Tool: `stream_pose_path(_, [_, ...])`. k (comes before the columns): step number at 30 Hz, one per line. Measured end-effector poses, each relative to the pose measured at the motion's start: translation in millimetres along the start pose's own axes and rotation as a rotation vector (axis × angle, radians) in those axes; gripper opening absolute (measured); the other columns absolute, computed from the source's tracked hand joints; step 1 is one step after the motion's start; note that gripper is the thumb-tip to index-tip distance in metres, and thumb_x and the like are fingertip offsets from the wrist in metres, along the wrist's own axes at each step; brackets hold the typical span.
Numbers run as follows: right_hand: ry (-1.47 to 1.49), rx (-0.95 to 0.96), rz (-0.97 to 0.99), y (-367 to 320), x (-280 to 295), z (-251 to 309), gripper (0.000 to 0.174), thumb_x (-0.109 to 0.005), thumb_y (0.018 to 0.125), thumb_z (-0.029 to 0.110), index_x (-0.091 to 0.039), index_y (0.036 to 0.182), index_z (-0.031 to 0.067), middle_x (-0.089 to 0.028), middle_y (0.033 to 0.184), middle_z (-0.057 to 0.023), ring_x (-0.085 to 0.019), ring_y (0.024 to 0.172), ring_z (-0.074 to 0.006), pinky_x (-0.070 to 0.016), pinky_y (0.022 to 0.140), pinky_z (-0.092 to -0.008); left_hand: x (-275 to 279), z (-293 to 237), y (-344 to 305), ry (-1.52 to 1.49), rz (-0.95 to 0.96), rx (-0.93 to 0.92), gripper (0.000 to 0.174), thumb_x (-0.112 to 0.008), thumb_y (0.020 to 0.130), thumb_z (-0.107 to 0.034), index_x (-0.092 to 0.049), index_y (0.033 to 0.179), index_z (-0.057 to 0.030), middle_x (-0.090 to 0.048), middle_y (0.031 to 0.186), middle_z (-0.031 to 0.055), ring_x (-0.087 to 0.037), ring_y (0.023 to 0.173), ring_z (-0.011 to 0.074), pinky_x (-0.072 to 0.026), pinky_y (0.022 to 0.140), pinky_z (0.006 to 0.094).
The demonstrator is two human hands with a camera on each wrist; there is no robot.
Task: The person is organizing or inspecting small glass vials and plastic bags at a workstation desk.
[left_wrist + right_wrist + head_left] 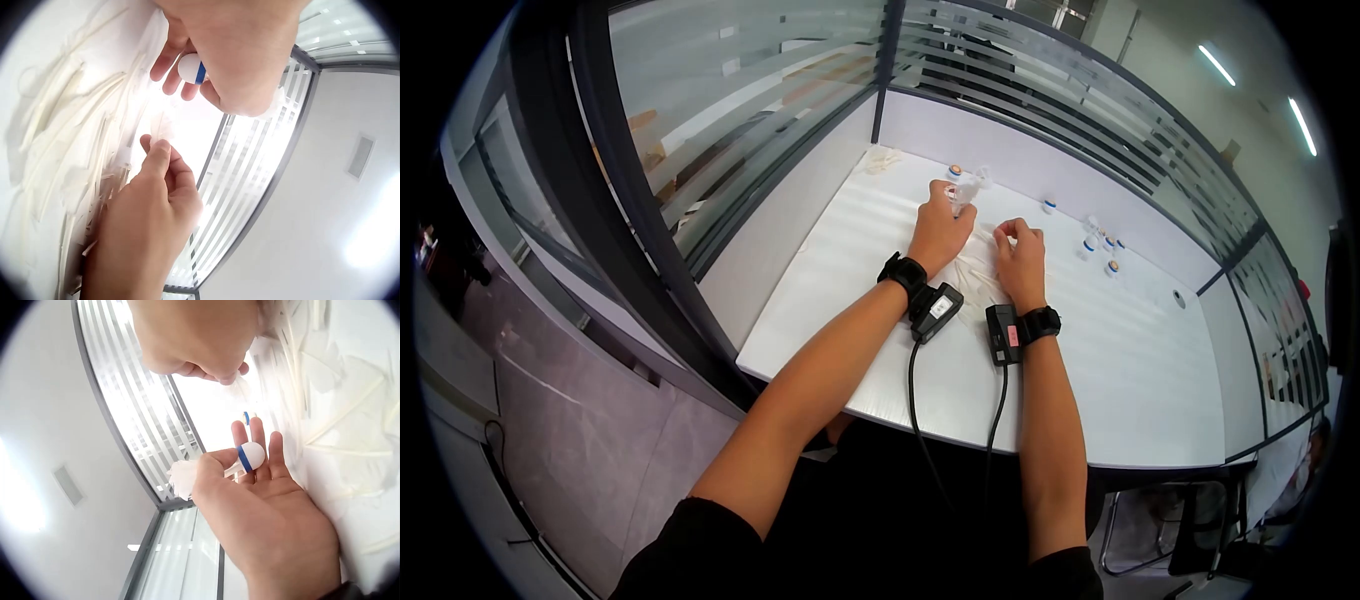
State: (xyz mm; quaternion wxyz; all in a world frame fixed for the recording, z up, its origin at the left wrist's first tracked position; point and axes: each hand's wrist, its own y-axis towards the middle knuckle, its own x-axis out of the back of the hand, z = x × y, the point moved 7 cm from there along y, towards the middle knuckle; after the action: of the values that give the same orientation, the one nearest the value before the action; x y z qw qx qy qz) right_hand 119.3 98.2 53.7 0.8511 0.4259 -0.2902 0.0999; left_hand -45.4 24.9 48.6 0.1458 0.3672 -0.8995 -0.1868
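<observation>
My left hand (940, 232) holds a badminton shuttlecock (254, 456) with a rounded white cork base and a blue band. Its thumb presses the shuttlecock against the fingers, the other fingers stretch out around the cork, and white feathers (183, 480) stick out past the thumb. To its right, my right hand (1022, 262) pinches a single white feather (161, 125) between thumb and fingertips. The hands are close but apart. Under and between them, loose white feathers (975, 278) with pale quills lie spread on the white table (1140, 370).
Several more shuttlecocks stand toward the back right, one of them a blue-banded shuttlecock (1113, 268). Another shuttlecock (954, 171) is just beyond the left hand. A whitish pile (882, 160) lies in the back left corner. Partition panels (1040, 140) with striped glass enclose the table.
</observation>
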Motion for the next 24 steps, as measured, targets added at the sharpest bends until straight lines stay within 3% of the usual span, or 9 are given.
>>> stream_pose_path(11, [0.041,-0.004,-0.053,0.9,4.6,6.3,0.014,-0.064,0.093,0.006,-0.067,0.108,0.0042,-0.071,0.094,-0.0181,-0.067,0.092,-0.0340,-0.0523,0.082,-0.0444,-1.2,-0.7,-1.6,0.012,0.013,-0.037,0.044,-0.069,0.091,-0.022,-0.052,0.123,0.0028,-0.073,0.104,0.0273,-0.072,0.098,0.0414,-0.0554,0.085,0.0443])
stream_pose_path(20, [0.100,-0.016,-0.042,1.6,8.2,11.8,0.014,-0.068,0.093,0.010,-0.071,0.105,0.0037,-0.070,0.091,-0.0203,-0.068,0.086,-0.0354,-0.0524,0.079,-0.0453,-2.4,-5.0,-2.8,0.025,0.064,-0.062,0.034,-0.069,0.089,-0.021,-0.059,0.111,0.0034,-0.073,0.100,0.0272,-0.072,0.096,0.0413,-0.0552,0.084,0.0435])
stream_pose_path(24, [0.062,0.059,-0.128,1.6,15.8,19.7,0.013,-0.070,0.092,0.013,-0.073,0.101,0.0041,-0.069,0.088,-0.0175,-0.067,0.085,-0.0339,-0.0522,0.078,-0.0434,-1.5,-9.1,-3.8,0.015,0.088,-0.063,0.030,-0.068,0.087,-0.018,-0.062,0.108,0.0031,-0.072,0.096,0.0248,-0.071,0.086,0.0404,-0.0548,0.080,0.0427])
